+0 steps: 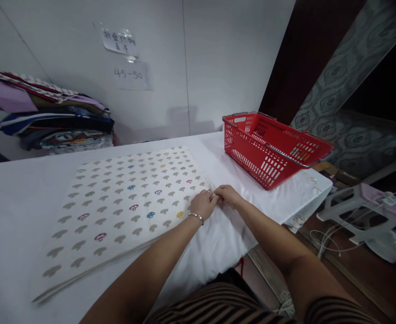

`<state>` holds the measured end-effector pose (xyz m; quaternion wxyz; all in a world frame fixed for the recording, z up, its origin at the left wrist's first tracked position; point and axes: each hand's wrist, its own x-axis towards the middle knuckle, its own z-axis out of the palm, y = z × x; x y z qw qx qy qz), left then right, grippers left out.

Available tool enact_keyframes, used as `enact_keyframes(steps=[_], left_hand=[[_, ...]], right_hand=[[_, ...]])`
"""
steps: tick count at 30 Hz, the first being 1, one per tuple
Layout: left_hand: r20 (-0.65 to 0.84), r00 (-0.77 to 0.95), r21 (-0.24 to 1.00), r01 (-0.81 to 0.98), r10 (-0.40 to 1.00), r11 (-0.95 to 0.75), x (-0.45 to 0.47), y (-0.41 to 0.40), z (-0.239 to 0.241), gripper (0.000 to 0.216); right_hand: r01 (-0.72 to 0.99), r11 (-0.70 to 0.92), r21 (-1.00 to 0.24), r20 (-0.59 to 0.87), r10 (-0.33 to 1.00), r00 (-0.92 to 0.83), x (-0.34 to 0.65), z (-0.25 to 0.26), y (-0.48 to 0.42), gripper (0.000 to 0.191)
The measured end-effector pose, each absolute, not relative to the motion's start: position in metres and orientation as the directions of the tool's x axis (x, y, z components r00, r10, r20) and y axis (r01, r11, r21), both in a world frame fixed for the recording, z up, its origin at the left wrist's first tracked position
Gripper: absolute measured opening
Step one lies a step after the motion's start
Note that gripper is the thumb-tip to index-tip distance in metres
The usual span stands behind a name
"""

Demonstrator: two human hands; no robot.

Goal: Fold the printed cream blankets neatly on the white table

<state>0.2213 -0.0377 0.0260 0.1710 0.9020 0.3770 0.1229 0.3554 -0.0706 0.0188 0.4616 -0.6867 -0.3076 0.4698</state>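
White wall (pixel 218 54) — taped notes (pixel 119 41) | white-covered table (pixel 15 202) | fabric stack (pixel 52 112) | red basket (pixel 272 148) | white stool (pixel 339 202) — brown floor (pixel 369 288)

My white-covered table (pixel 19 189) bears a folded mushroom-print cloth (pixel 123 202) reaching left from my left hand (pixel 202 204), a red basket (pixel 272 150) beyond my right hand (pixel 228 195), stacked fabrics (pixel 52 117) far left.

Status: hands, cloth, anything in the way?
Left hand, right hand pinching edge of mushroom-print cloth. Cloth flat on white table. Red basket nearby, apart.
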Motion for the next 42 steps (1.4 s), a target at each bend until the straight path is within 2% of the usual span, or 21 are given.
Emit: enact_keyframes(steps=[4,6,9,11,15,19,21,24,29,35,39,42], left_hand=[[0.085,0.640,0.477,0.646,0.764,-0.595,0.219,-0.031,0.025,0.023],[0.046,0.562,0.569,0.665,0.826,-0.485,0.216,-0.022,0.025,0.021],[-0.034,0.443,0.735,0.619,0.896,-0.278,0.209,-0.006,0.024,0.020],[-0.059,0.401,0.793,0.576,0.914,-0.201,0.205,0.000,0.023,0.020],[-0.029,0.410,0.809,0.546,0.912,-0.220,0.202,-0.001,0.024,0.019],[-0.006,0.436,0.797,0.546,0.900,-0.259,0.205,-0.005,0.026,0.019],[0.008,0.450,0.790,0.545,0.893,-0.282,0.205,-0.006,0.026,0.019],[0.046,0.487,0.772,0.537,0.872,-0.340,0.205,-0.006,0.024,0.018],[0.109,0.558,0.661,0.577,0.823,-0.479,0.207,-0.010,0.025,0.020],[0.111,0.674,0.472,0.611,0.731,-0.635,0.216,-0.021,0.031,0.020],[0.111,0.672,0.451,0.622,0.732,-0.640,0.220,-0.024,0.031,0.022],[0.120,0.660,0.468,0.621,0.741,-0.629,0.219,-0.025,0.030,0.021]], right_hand=[[-0.002,-0.370,-0.929,-0.352,0.881,0.316,0.360,0.019,-0.069,0.009],[0.053,-0.340,-0.939,-0.310,0.903,0.298,0.364,0.019,-0.069,0.010],[0.177,-0.339,-0.924,-0.255,0.891,0.376,0.369,0.016,-0.070,0.010],[0.223,-0.360,-0.906,-0.244,0.874,0.420,0.370,0.012,-0.071,0.009],[0.308,-0.376,-0.874,-0.220,0.871,0.440,0.363,0.008,-0.073,0.015],[0.570,-0.402,-0.716,-0.142,0.884,0.446,0.358,0.009,-0.070,0.016],[0.597,-0.422,-0.682,-0.151,0.881,0.449,0.358,0.010,-0.069,0.012],[0.547,-0.437,-0.714,-0.182,0.871,0.457,0.358,0.011,-0.067,0.005],[0.408,-0.423,-0.809,-0.227,0.865,0.447,0.355,0.020,-0.072,0.010],[0.082,-0.352,-0.932,-0.289,0.862,0.418,0.350,0.028,-0.077,0.010],[-0.078,-0.360,-0.930,-0.363,0.856,0.369,0.349,0.028,-0.075,0.013],[-0.140,-0.335,-0.932,-0.363,0.866,0.343,0.350,0.027,-0.074,0.015]])
